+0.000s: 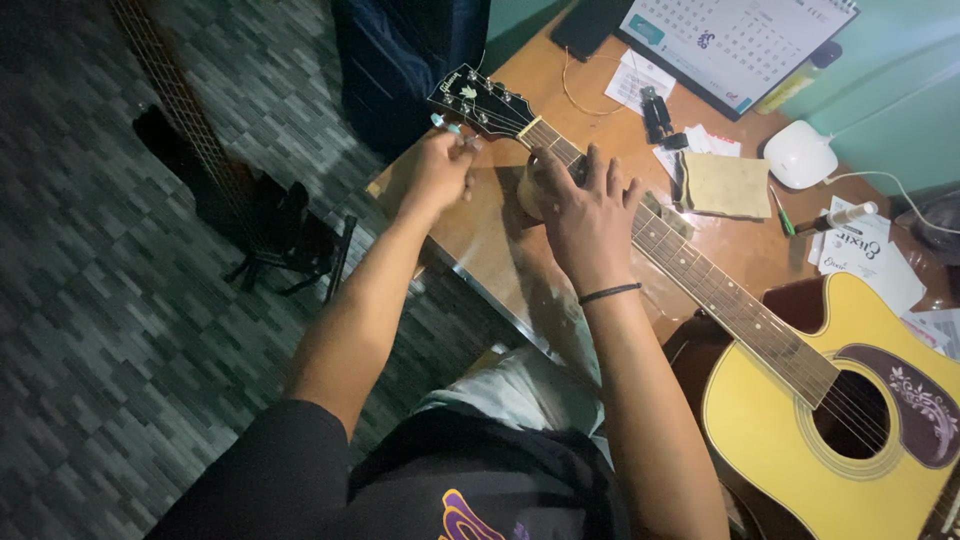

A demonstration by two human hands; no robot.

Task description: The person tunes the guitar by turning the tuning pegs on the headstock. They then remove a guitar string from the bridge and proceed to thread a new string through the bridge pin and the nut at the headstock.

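— Two hands on the acoustic guitar [800,400], which lies across the wooden desk [490,240]?
— Yes. The left hand [438,170] is pinched shut on a tuning peg [447,124] at the headstock [480,100].
— And the other?
— The right hand [588,210] presses down over the neck [700,285] just beside the headstock, fingers spread, gripping nothing. Beyond the neck lie a tan cloth [728,185], a calendar [735,45] and a white round device [798,155].

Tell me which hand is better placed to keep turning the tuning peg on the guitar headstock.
The left hand. Its fingers already pinch a tuning peg at the edge of the headstock, while the right hand lies over the neck near the nut, pressing the strings.
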